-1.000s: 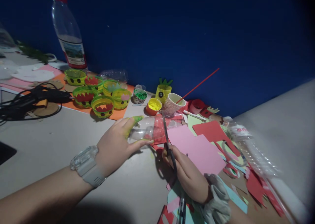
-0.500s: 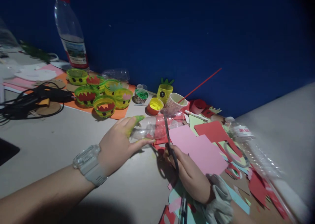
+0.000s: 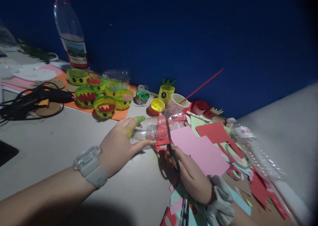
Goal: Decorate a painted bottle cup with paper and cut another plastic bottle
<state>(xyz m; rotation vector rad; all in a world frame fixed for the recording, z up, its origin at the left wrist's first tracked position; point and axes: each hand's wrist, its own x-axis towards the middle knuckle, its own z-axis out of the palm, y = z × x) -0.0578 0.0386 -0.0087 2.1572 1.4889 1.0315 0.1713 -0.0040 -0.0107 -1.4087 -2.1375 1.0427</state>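
Observation:
My left hand [image 3: 123, 138] is closed around the near end of a clear plastic bottle piece [image 3: 149, 129] lying on its side; green and yellow paint marks its thumb and fingers. My right hand [image 3: 186, 171] grips the handles of dark scissors [image 3: 168, 131]. Their blades reach up against the far part of the bottle piece. Pink paper [image 3: 200, 149] and red paper lie beside and beneath it. The fingers inside the scissor loops are partly hidden.
Several painted yellow-green cups [image 3: 105, 107] stand on orange paper at the left. Behind the hands are a paper cup [image 3: 178, 101] with a red stick and a yellow paint pot [image 3: 157, 106]. Bottles stand left [image 3: 71, 30] and lie right [image 3: 255, 149]. Black cables [image 3: 32, 100] lie far left.
Both hands, the bottle piece and the scissors keep nearly the same positions. The view has shifted very slightly.

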